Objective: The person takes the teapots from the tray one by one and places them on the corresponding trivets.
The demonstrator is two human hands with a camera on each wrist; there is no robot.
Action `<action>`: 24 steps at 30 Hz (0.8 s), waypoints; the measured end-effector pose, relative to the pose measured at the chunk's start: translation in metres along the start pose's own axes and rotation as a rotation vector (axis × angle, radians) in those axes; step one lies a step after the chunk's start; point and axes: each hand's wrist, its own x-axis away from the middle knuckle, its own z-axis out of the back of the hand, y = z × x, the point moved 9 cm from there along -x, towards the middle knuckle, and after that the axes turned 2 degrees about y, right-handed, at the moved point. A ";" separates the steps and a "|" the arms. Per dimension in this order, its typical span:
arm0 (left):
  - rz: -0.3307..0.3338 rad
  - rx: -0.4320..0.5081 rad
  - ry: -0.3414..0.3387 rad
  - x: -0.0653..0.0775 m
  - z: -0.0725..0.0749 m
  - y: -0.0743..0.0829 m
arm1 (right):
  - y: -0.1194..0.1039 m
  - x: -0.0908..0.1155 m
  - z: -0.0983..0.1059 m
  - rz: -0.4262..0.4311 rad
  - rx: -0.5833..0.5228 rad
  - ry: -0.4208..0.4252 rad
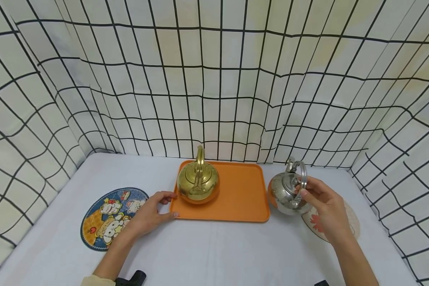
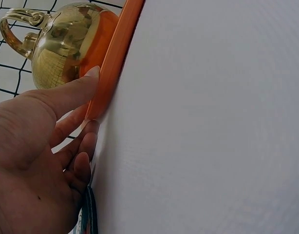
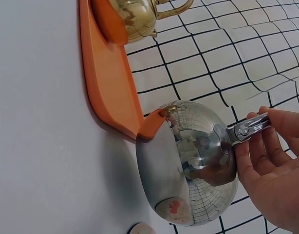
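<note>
Silver kettle (image 1: 284,194) in my right grip (image 1: 325,210), thumb and fingers pinched around its arched handle (image 1: 303,174), and it hangs just beside the right edge of the orange tray (image 1: 241,192)! From the right wrist it looks clear of the tabletop (image 1: 236,254), a shadow nearby. Across the way, my left grip (image 1: 148,214) is partly curled, thumb and fingertips holding the tray's near left corner. 1 gold kettle (image 1: 196,178) stands upright at that end. Doing this well, I reckon, means keeping the silver belly level, moving slowly, and not knocking the raised rim. Rounded metal could swing from a pinched handle, so steady pressure matters. Left side: firm hold, no tipping! 2 mats flank the scene: blue mat (image 1: 109,218) left, pale mat (image 1: 351,222) right, partly hidden.
</note>
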 end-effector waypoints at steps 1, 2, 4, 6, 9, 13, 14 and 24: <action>0.006 0.002 0.001 0.000 0.000 0.000 | 0.000 0.000 0.001 -0.001 0.002 -0.001; 0.007 0.001 0.001 0.000 0.001 0.000 | 0.000 0.000 0.001 -0.003 -0.002 -0.001; 0.007 0.000 0.003 0.000 0.001 0.000 | 0.000 -0.001 0.002 -0.008 -0.004 -0.003; 0.000 -0.003 0.001 0.000 0.001 0.001 | 0.001 -0.001 0.002 -0.015 -0.010 -0.008; 0.006 -0.004 0.007 0.000 0.001 0.000 | 0.002 0.001 0.004 -0.023 -0.007 -0.005; 0.012 -0.003 0.009 0.001 0.002 0.000 | 0.003 0.003 0.008 -0.032 -0.008 0.003; 0.011 0.000 0.008 0.001 0.002 0.001 | 0.004 0.003 0.009 -0.034 -0.011 0.002; 0.011 0.005 0.013 0.002 0.001 0.000 | 0.007 0.005 0.016 -0.027 -0.033 0.006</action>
